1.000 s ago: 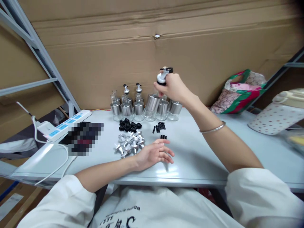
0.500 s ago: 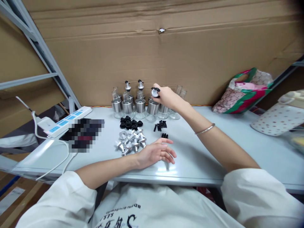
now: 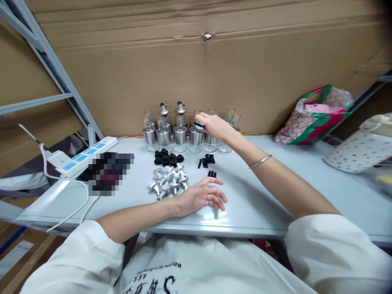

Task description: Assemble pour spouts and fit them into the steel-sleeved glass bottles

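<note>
My right hand (image 3: 214, 125) is closed around a silver pour spout (image 3: 199, 125) with a black piece on it. It is among the bottle tops, in front of a glass bottle with a steel sleeve (image 3: 195, 135); whether spout and bottle touch is hidden. At the back, two bottles carry silver spouts (image 3: 181, 108) with black tips. My left hand (image 3: 200, 198) is open, fingers apart, at the table's front. Beside it are loose silver spouts (image 3: 169, 181) in a pile and a few small black parts (image 3: 212, 174). Black rubber stoppers (image 3: 165, 157) and black strips (image 3: 208, 159) are behind.
On the left lie a white power strip (image 3: 88, 155), a cable and a pixelated dark object (image 3: 107, 173). A patterned bag (image 3: 306, 122) and a dotted white container (image 3: 355, 153) stand on the right. A cardboard wall (image 3: 137, 81) rises behind the bottles.
My right hand has lowered a little with the spout, whose round underside has turned from view. My left hand stays in place.
</note>
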Available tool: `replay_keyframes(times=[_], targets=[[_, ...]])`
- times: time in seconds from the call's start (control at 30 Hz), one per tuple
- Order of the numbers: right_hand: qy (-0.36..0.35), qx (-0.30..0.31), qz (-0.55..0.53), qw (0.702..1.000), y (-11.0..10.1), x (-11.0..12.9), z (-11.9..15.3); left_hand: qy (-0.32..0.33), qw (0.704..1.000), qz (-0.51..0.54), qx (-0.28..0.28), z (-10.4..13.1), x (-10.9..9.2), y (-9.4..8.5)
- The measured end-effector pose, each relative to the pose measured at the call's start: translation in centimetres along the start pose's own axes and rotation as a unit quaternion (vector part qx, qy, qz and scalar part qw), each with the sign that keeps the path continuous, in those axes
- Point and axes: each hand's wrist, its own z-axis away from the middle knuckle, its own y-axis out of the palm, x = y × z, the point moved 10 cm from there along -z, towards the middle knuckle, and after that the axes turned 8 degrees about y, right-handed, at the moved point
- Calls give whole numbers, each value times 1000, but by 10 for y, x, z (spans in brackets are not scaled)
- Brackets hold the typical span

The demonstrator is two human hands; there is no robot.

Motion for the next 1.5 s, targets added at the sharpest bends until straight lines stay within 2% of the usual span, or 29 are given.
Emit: replay_keyframes(times=[0.17, 0.33, 0.43, 0.57, 0.7, 0.83, 0.97, 1.07, 1.2, 1.33, 1.5], targets=[[16, -8, 25, 1000, 1, -4, 2, -3, 1000, 1, 1, 0, 0, 1], [41, -106, -30, 993, -32, 3, 18, -15, 1000, 6, -24, 0, 1, -2], [30, -105, -91, 990, -35, 13, 41, -20, 999, 11, -38, 0, 2, -4], [-19, -56, -119, 991, -15, 36, 74, -15, 998, 25, -49, 1, 1, -6], [-102, -35, -25, 994, 2, 66, 93, -6, 998, 41, -52, 0, -1, -8], [-173, -60, 11, 983, -5, 92, 103, -12, 998, 53, -41, -2, 0, -7], [-175, -81, -62, 979, -17, 97, 109, -19, 998, 40, -49, -2, 2, -8], [-127, -68, -134, 980, -13, 87, 103, -12, 998, 13, -60, 0, 0, -8], [-56, -29, -177, 982, 10, 69, 76, -7, 998, 20, -60, 1, -1, -5], [-83, 49, -120, 988, 32, 78, 40, -16, 998, 32, -50, 1, 0, -4], [-124, 85, -29, 988, 42, 99, 7, -7, 999, 18, -44, 0, 0, -4]])
